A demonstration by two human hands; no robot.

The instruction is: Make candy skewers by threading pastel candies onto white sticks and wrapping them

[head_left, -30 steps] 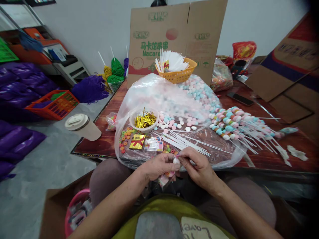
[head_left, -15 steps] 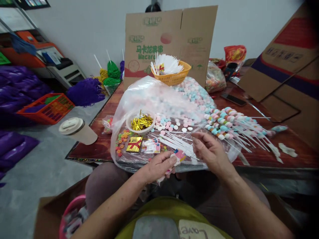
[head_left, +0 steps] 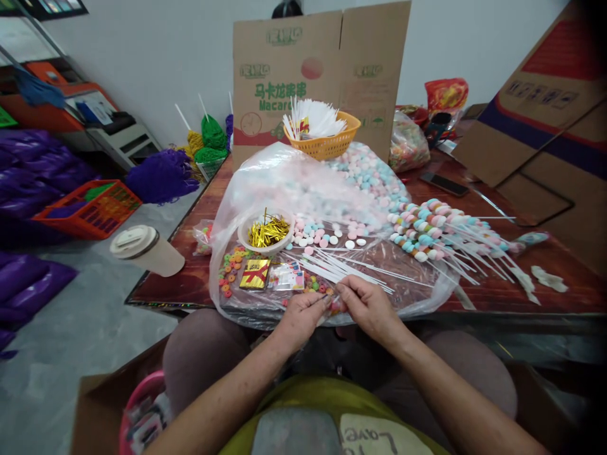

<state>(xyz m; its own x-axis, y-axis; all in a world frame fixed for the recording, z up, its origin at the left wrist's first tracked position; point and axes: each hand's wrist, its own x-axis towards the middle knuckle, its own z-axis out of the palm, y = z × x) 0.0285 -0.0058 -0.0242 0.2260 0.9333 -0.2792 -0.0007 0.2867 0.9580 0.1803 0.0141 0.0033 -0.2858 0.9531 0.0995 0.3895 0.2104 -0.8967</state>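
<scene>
My left hand [head_left: 306, 313] is closed in a pinch at the table's front edge, on what looks like a small printed plastic bag [head_left: 336, 307], mostly hidden by the fingers. My right hand [head_left: 367, 306] meets it there, thumb and fingertips pressed together; what they pinch is too small to make out. Just beyond lie loose white sticks [head_left: 332, 265]. To the left are a stack of printed clear bags [head_left: 287, 278], a gold twist-tie pack [head_left: 255, 274], and a bowl [head_left: 244, 239] of gold twist ties [head_left: 268, 232].
A plastic sheet [head_left: 227, 234] holds pink, blue and white candies [head_left: 370, 174] and ring candies [head_left: 230, 278]. Skewered candies [head_left: 436, 230] lie right. Behind stand a yellow basket [head_left: 327, 148] of sticks and a cardboard box [head_left: 322, 57]. A lidded cup [head_left: 154, 251] is left.
My right hand has come left and down to meet my left hand. The printed bag, plainly visible in my left hand before, is now mostly hidden. More of the white sticks shows.
</scene>
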